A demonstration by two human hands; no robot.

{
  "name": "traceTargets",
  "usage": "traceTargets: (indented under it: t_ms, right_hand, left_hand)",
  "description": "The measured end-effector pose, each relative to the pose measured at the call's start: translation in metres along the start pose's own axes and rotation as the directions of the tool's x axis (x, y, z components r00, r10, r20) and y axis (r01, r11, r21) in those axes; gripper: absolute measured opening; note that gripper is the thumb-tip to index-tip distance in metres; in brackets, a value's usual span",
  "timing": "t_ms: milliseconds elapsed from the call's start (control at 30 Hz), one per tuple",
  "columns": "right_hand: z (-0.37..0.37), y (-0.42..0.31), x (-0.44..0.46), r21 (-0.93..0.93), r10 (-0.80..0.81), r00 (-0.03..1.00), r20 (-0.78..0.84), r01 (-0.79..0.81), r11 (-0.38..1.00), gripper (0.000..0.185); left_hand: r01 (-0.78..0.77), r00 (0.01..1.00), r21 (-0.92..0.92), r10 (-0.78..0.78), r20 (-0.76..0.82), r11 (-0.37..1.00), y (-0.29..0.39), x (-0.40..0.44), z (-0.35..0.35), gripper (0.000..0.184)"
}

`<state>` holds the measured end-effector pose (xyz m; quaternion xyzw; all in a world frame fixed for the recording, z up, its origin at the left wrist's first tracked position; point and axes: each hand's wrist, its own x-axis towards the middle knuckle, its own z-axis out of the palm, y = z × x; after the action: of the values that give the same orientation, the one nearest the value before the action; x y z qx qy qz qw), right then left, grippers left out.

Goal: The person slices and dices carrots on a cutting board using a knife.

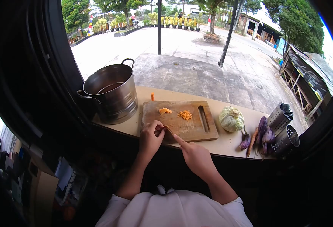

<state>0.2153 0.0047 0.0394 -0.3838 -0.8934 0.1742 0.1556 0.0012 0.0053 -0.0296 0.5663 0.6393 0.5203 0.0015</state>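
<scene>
Counter (227, 145) carries it all. Steel pot (124, 100) stands left of the cutting board (155, 117), cabbage (231, 118) right of it; both out of the blade's way. Board lies flat near the front edge; check it doesn't rock before pressing.

Right hand (196, 157) is closed round the knife (169, 129), index finger stretched toward the blade. Good for steering; I'd move to a pinch grip if a cut needs force. Left hand (151, 134) has fingers drawn in near the blade, over the board's near-left part. Can't tell if they clamp a piece; it's too hidden. Curl fingertips back, thumb behind, knuckles guiding the blade. Work further in from the edge, flat face down, short even strokes.

Orange stick (152, 97) stands just beyond the board. Orange chunks (165, 111) sit far-left on it, chopped orange bits (184, 115) right of them. Keep those groups apart, so cut size stays easy to match.
</scene>
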Motion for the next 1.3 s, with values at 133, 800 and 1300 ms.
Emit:
traceTargets:
  t_ms: [133, 800, 1300]
  right_hand:
    - [0.001, -0.005, 0.006, -0.045, 0.029, 0.999, 0.043, -0.027, 0.999, 0.052]
    - [-0.01, -0.001, 0.004, 0.024, -0.016, 0.999, 0.047, 0.015, 1.0, 0.054]
    - [0.006, 0.005, 0.015, 0.027, -0.01, 1.0, 0.028, 0.009, 1.0, 0.055]
  left_hand:
    - [0.079, 0.997, 0.001, -0.079, 0.014, 0.997, 0.006, 0.0, -0.002, 0.024]
    - [0.121, 0.993, -0.078, -0.119, 0.022, 0.99, 0.001, 0.001, 0.001, 0.022]
    - [0.11, 0.994, -0.05, -0.11, 0.006, 0.993, 0.004, 0.001, -0.001, 0.023]
